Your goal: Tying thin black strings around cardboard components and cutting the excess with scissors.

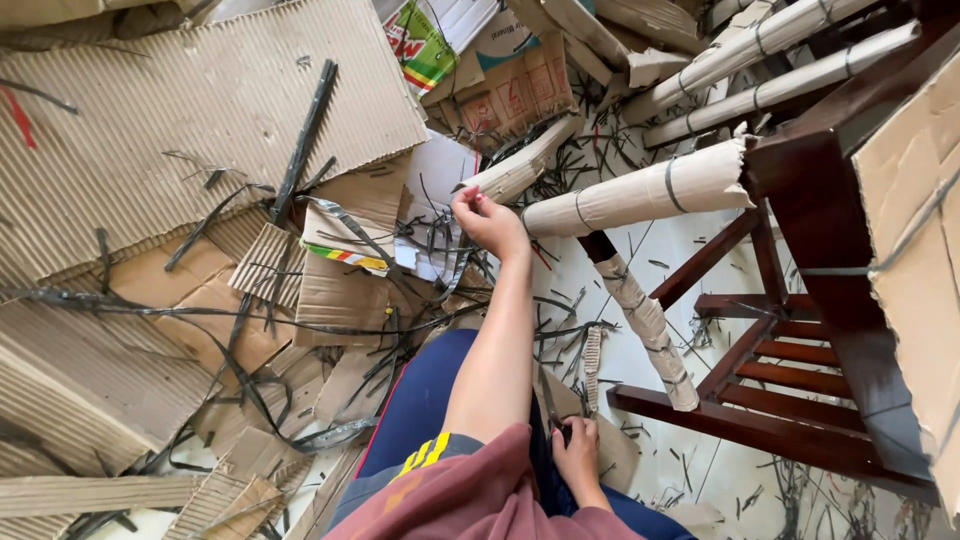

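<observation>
Pale floor [700, 480] is seen only in the lower right, and even there it is strewn with short black strap offcuts; the left half is buried under flattened sheets of corrugated cardboard [200, 100] crossed by long black plastic straps [300, 140], so little open room is left for moving. No container is seen; a printed green and red carton [425, 45] lies flattened near the top edge of the heap. Toward the middle, the left hand [485, 220] is stretched out from the body, its fingertips pressed together, pinching the end of a cardboard-wrapped chair leg [640, 195] where the wrapping meets the heap. Low in the middle, close to the lap, the right hand [578, 455] is closed around a dark slim tool [552, 410], whose kind cannot be told. On the right, a dark wooden chair [800, 330] is lain on its side, its rungs bare, some legs bound in cardboard and banded with straps. A cardboard-covered panel [920, 250] is met at the right edge.
</observation>
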